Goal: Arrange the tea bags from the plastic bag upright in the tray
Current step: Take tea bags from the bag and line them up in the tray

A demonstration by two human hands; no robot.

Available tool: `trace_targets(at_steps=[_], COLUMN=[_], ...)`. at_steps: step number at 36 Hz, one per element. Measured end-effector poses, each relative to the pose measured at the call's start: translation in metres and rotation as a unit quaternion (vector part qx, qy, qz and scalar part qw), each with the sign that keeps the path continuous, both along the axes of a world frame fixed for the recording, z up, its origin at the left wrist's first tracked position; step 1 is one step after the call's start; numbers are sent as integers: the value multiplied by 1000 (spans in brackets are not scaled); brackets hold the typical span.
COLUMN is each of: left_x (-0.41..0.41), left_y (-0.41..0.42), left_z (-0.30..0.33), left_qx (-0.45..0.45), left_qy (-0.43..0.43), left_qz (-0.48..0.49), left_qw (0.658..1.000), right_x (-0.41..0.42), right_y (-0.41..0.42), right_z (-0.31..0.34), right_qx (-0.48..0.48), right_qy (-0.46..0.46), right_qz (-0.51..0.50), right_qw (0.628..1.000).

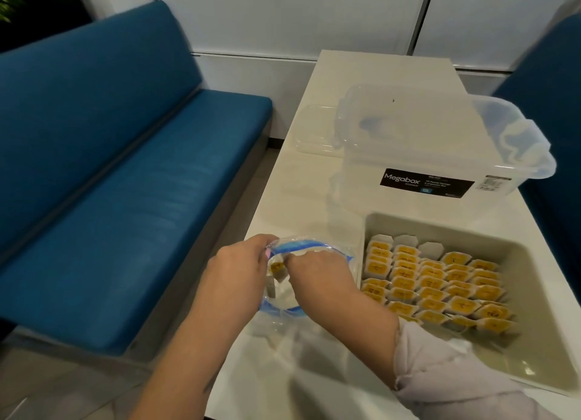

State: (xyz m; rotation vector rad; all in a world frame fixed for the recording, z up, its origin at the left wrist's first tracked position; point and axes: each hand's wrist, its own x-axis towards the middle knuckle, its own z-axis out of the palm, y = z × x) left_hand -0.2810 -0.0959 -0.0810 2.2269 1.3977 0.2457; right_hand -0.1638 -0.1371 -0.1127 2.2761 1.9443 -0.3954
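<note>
I note the clear plastic bag with a blue zip rim (309,262) lying open on the white surface (371,83), just left of the tray. Inside it I see one yellow-labelled white tea bag (278,270) near the left edge of the mouth. The left hand (234,270) grips the bag's left rim, fingers curled round the plastic. The right hand (317,270) reaches into the mouth; its fingers look curled near the tea bag, but I cannot tell whether they hold it. The rectangular beige plastic tray (531,281) sits to the right, touching the bag, with rows of yellow-labelled tea bags (434,286) standing upright in it. Behind it stands a clear lidded storage box with a black label (434,149). A blue padded bench seat (119,180) runs along the left.
</note>
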Motion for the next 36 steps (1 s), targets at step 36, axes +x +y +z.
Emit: trace_targets(at_steps=[36], left_x=[4], left_y=[-17], left_z=[-8], left_qx=[-65], left_qy=[-92], left_qz=[8], left_qw=[994], right_x=[59], right_y=[-39], right_z=[36], right_qx=[158], right_qy=[398], right_qz=[-191], right_qw=[883])
